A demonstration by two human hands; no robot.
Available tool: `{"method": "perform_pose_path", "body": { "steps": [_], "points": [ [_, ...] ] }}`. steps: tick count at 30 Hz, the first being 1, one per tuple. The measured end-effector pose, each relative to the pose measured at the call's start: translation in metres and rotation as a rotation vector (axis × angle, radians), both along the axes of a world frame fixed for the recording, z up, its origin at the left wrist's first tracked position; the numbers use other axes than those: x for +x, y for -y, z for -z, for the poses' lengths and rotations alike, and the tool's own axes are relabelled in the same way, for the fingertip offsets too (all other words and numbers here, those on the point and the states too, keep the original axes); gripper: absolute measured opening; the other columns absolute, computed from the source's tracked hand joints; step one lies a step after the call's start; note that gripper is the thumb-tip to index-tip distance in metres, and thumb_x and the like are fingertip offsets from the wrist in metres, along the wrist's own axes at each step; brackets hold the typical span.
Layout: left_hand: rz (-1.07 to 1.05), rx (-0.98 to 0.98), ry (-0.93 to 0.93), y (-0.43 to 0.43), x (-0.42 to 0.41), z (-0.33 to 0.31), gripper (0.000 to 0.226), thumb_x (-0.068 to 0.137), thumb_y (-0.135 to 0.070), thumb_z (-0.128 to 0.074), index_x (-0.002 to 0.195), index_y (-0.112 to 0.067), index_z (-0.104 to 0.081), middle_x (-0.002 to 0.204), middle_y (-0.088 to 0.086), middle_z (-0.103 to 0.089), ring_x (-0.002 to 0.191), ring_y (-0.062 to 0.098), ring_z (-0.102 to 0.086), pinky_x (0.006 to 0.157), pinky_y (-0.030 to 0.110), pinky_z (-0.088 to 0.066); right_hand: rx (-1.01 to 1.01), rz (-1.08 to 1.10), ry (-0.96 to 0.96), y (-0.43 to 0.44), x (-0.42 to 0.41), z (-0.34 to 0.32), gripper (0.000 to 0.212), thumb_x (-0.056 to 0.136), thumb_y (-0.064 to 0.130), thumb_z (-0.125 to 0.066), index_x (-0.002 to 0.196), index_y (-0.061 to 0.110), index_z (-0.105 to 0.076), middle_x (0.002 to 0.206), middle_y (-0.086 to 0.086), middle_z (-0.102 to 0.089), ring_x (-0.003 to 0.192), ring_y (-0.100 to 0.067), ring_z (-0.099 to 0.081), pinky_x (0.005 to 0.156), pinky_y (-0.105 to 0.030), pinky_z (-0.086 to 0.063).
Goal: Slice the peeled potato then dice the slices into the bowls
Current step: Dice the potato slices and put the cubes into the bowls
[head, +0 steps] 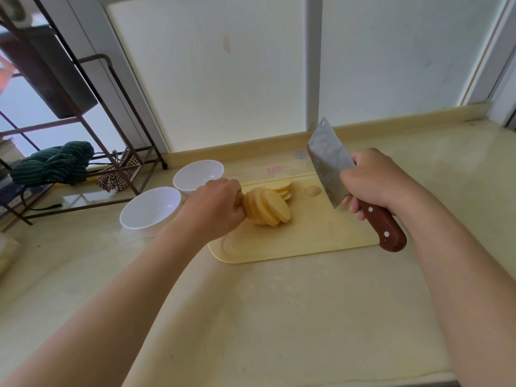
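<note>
1. The left hand (216, 208), fingers curled, grips the left end of the sliced potato (266, 206) on the smooth yellow cutting board (307, 238).
2. The right hand (374, 182) wraps the riveted wooden handle of one steel cleaver (326, 160), held tilted above the board.
3. Two glossy white bowls (150, 209) stand on the worktop (279, 303), left of the board.

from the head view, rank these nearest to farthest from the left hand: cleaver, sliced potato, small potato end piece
1. sliced potato: gripped by the left hand, on the left part of the cutting board.
2. small potato end piece: lying alone on the board, further right.
3. cleaver: raised in the right hand, at the board's right side.
</note>
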State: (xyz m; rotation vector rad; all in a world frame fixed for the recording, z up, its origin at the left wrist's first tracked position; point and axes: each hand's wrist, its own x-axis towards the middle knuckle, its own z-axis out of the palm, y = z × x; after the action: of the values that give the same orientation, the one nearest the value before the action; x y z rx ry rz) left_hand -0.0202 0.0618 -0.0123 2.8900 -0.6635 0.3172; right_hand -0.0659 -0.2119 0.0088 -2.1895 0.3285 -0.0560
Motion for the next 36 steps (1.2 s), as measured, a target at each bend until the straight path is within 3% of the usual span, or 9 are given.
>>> {"method": "perform_pose_path", "body": {
  "steps": [6, 11, 14, 18, 21, 27, 30, 33, 36],
  "points": [
    [-0.064, -0.022, 0.002, 0.004, -0.019, 0.002, 0.011, 0.084, -0.024, -0.059, 0.091, -0.016, -0.060, 0.077, -0.001, -0.061, 0.064, 0.012, -0.046, 0.052, 0.018, -0.033, 0.001, -0.002, -0.011, -0.001, -0.001, 0.000, 0.027, 0.083, 0.002, -0.040, 0.100, 0.005, -0.061, 0.072, -0.024, -0.073, 0.052, -0.034, -0.068, 0.045, -0.033, -0.055],
    [-0.058, -0.240, -0.204, -0.009, -0.016, -0.009, 0.003, 0.082, -0.018, -0.066, 0.083, -0.021, -0.066, 0.080, -0.007, -0.066, 0.077, 0.015, -0.062, 0.069, 0.029, -0.055, -0.005, 0.003, -0.042, 0.002, 0.000, 0.000, 0.032, 0.080, 0.003, -0.039, 0.104, 0.001, -0.059, 0.071, -0.024, -0.073, 0.056, -0.037, -0.071, 0.050, -0.042, -0.061],
    [-0.065, -0.377, -0.225, -0.014, -0.012, -0.029, 0.005, 0.080, -0.016, -0.070, 0.080, -0.021, -0.069, 0.078, -0.007, -0.069, 0.076, 0.015, -0.068, 0.079, 0.038, -0.058, -0.015, 0.005, -0.066, 0.004, -0.002, -0.001, 0.034, 0.079, 0.004, -0.039, 0.106, 0.002, -0.059, 0.071, -0.024, -0.073, 0.060, -0.040, -0.073, 0.054, -0.048, -0.063],
    [-0.021, -0.585, -0.390, 0.015, -0.020, -0.055, 0.020, 0.081, -0.019, -0.074, 0.099, -0.021, -0.066, 0.083, 0.000, -0.072, 0.068, 0.016, -0.073, 0.075, 0.039, -0.061, -0.014, 0.004, -0.090, 0.006, -0.003, -0.003, 0.034, 0.080, 0.004, -0.038, 0.109, 0.003, -0.057, 0.073, -0.025, -0.074, 0.048, -0.033, -0.067, 0.053, -0.041, -0.061],
    [0.070, -0.459, -0.374, 0.062, -0.032, -0.052, 0.017, 0.084, -0.020, -0.070, 0.101, -0.021, -0.065, 0.086, -0.003, -0.069, 0.070, 0.015, -0.071, 0.065, 0.032, -0.059, -0.002, 0.019, -0.085, 0.009, -0.005, -0.005, 0.035, 0.081, 0.005, -0.038, 0.110, 0.002, -0.057, 0.080, -0.029, -0.074, 0.046, -0.031, -0.064, 0.055, -0.044, -0.060],
    [0.273, -0.016, -0.004, 0.134, -0.028, -0.004, 0.009, 0.090, -0.013, -0.059, 0.097, -0.013, -0.055, 0.100, 0.007, -0.058, 0.089, 0.030, -0.057, 0.075, 0.042, -0.050, -0.018, 0.051, -0.059, 0.016, -0.008, -0.011, 0.035, 0.078, 0.005, -0.041, 0.106, 0.004, -0.061, 0.075, -0.022, -0.074, 0.061, -0.038, -0.075, 0.057, -0.054, -0.064],
    [0.285, 0.054, 0.026, 0.143, -0.026, 0.008, 0.012, 0.095, -0.021, -0.055, 0.097, -0.008, -0.056, 0.100, 0.008, -0.057, 0.088, 0.029, -0.058, 0.071, 0.037, -0.046, -0.019, 0.048, -0.053, 0.019, -0.010, -0.014, 0.039, 0.078, 0.004, -0.040, 0.111, 0.005, -0.062, 0.073, -0.021, -0.074, 0.065, -0.039, -0.076, 0.060, -0.057, -0.063],
    [0.319, 0.122, -0.054, 0.134, -0.027, 0.011, 0.030, 0.095, -0.036, -0.053, 0.077, -0.012, -0.051, 0.087, 0.004, -0.056, 0.087, 0.028, -0.058, 0.072, 0.037, -0.047, -0.012, 0.042, -0.040, 0.021, -0.011, -0.014, 0.046, 0.078, 0.004, -0.039, 0.119, 0.004, -0.059, 0.068, -0.020, -0.074, 0.063, -0.038, -0.076, 0.059, -0.057, -0.064],
    [0.283, -0.053, -0.162, 0.123, -0.020, -0.004, 0.033, 0.092, -0.042, -0.055, 0.080, -0.014, -0.068, 0.089, 0.002, -0.068, 0.090, 0.022, -0.063, 0.081, 0.032, -0.049, -0.014, 0.035, -0.029, 0.020, -0.011, -0.014, 0.048, 0.080, 0.004, -0.040, 0.125, 0.006, -0.056, 0.065, -0.018, -0.073, 0.061, -0.037, -0.075, 0.058, -0.055, -0.064]
  ]
}}
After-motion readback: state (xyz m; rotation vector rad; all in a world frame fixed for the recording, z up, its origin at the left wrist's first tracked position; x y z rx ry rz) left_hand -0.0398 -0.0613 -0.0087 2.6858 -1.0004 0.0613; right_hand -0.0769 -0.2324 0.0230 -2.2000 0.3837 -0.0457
